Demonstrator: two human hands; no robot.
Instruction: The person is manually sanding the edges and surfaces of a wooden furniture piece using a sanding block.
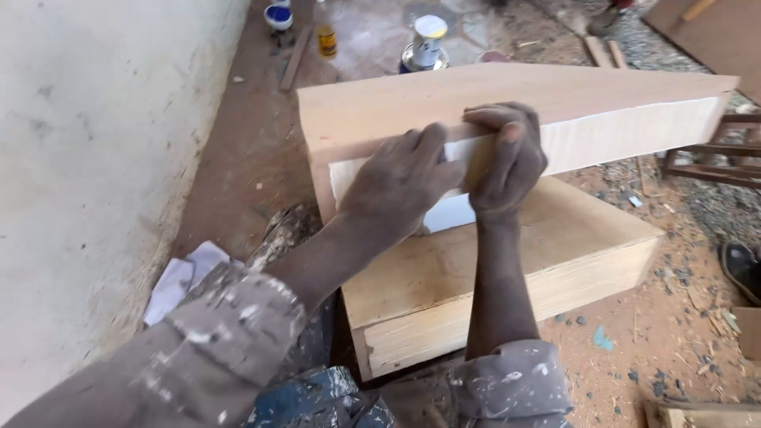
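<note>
At the far left a pale plastered wall [87, 158] runs up the frame, with some white paper scraps [178, 281] lying at its foot on the dirt floor [674, 317].

The left hand [400, 182] rests palm-down on the front face of a long wooden board [507, 103], its fingers [432, 147] spread and pressing a white strip [634, 127] flat against that face; they are not curled around anything. Just beside it, almost touching, the right hand [507, 162] hooks its fingers [503, 115] over the board's upper corner, with the thumb pressing on the strip. Whether it pinches the strip or only pushes on it is hard to tell from this angle.

The board's long axis runs left to right, slightly away toward the upper right, and both hands sit on its left half. The uncovered length of strip stretches rightward from the right hand, so that hand is the nearer one to it. The board stands on a lower wooden box [507, 269].

Behind the board stand a tin can [426, 43] and a small bottle [326, 36]; a dark sandal [741, 269] lies at the right edge.
</note>
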